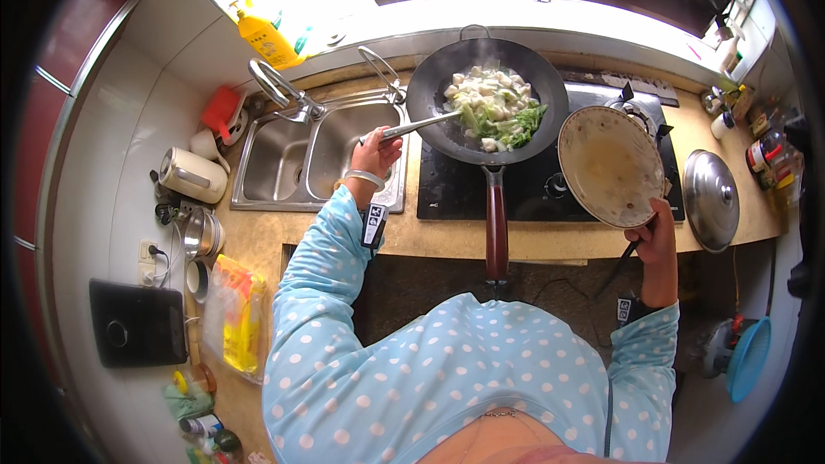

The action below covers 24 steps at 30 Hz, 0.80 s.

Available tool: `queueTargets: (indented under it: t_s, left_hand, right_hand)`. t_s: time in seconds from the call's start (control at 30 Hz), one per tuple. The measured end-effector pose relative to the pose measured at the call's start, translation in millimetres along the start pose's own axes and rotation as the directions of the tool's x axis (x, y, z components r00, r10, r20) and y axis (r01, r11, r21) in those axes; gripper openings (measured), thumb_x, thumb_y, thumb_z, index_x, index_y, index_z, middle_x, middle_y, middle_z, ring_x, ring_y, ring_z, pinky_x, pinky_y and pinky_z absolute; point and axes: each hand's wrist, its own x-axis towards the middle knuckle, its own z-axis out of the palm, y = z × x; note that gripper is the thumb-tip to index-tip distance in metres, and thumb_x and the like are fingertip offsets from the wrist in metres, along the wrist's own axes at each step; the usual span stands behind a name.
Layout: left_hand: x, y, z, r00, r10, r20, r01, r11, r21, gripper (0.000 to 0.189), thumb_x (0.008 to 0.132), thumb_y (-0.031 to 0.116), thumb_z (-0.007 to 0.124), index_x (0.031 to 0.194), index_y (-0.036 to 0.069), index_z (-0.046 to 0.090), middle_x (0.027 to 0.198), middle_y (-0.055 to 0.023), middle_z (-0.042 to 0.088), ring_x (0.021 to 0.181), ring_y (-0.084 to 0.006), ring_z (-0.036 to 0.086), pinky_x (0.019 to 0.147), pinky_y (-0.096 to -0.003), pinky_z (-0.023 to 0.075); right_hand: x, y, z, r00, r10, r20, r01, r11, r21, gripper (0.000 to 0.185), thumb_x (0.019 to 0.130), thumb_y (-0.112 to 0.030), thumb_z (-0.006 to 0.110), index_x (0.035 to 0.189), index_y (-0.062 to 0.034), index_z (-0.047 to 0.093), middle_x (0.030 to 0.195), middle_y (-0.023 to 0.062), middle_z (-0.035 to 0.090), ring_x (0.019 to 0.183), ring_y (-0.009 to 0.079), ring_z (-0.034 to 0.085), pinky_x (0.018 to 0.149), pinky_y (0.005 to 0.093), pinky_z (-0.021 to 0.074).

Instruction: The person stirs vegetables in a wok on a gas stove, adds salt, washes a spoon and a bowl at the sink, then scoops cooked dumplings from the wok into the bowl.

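In my left hand is the handle of a long metal utensil; its far end lies in the food in a dark wok on the black gas stove. Pale chunks and leafy greens fill the middle of the wok, with light steam above. The wok's wooden handle points towards me. My right hand grips the lower right rim of a patterned plate, tilted over the stove's right side. The plate bears some wet residue. A thin dark stick-like thing shows below my right hand.
A double steel sink with a faucet stands left of the stove. A metal lid lies at the right, near bottles. On the left are a cream kettle, steel bowls and a plastic bag.
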Motion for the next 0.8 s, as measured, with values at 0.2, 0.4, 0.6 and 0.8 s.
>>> queueTargets:
  t_s: [0.2,0.4,0.6,0.8]
  left_hand:
    - [-3.3,3.1,-1.3,0.999,0.038,-0.023,-0.039,0.998,-0.053,0.025,0.089,0.025,0.048,0.103,0.005,0.053,0.091,-0.0096,0.061,0.080,-0.0173,0.062,0.069,-0.0305,0.0519]
    - [-6.0,10.4,-8.3,0.988,0.094,0.121,-0.072,0.982,-0.177,0.024,0.090,0.024,0.047,0.104,0.006,0.054,0.093,-0.0109,0.063,0.080,-0.0198,0.064,0.071,-0.0334,0.0528]
    - [-8.2,37.5,0.5,0.956,0.198,0.216,-0.166,0.973,-0.158,0.027,0.090,0.024,0.047,0.107,0.004,0.053,0.097,-0.0149,0.062,0.085,-0.0197,0.063,0.075,-0.0342,0.0522]
    - [-29.8,69.4,20.3,0.986,0.163,0.029,-0.159,0.982,-0.100,0.025,0.089,0.022,0.047,0.105,0.004,0.053,0.092,-0.0141,0.063,0.080,-0.0189,0.064,0.069,-0.0321,0.0532]
  right_hand:
    - [17.2,-2.9,15.0,1.000,0.023,0.004,-0.023,1.000,-0.015,0.025,0.079,-0.029,0.052,0.093,-0.0090,0.053,0.065,-0.0026,0.051,0.036,0.0058,0.028,0.041,0.0232,0.0304]
    - [27.0,-3.4,24.1,0.999,0.035,0.019,-0.035,0.999,-0.028,0.025,0.079,-0.029,0.052,0.093,-0.0090,0.053,0.065,-0.0021,0.051,0.036,0.0060,0.029,0.041,0.0242,0.0315]
    - [35.2,-2.2,32.2,0.999,0.044,0.021,-0.043,0.998,-0.038,0.025,0.079,-0.027,0.053,0.096,-0.0089,0.052,0.068,-0.0007,0.052,0.036,0.0063,0.030,0.042,0.0250,0.0322]
    - [55.5,-2.7,38.7,0.995,0.090,0.040,-0.088,0.995,-0.053,0.021,0.078,-0.026,0.055,0.090,-0.0111,0.048,0.066,-0.0018,0.043,0.040,0.0059,0.032,0.043,0.0257,0.0334]
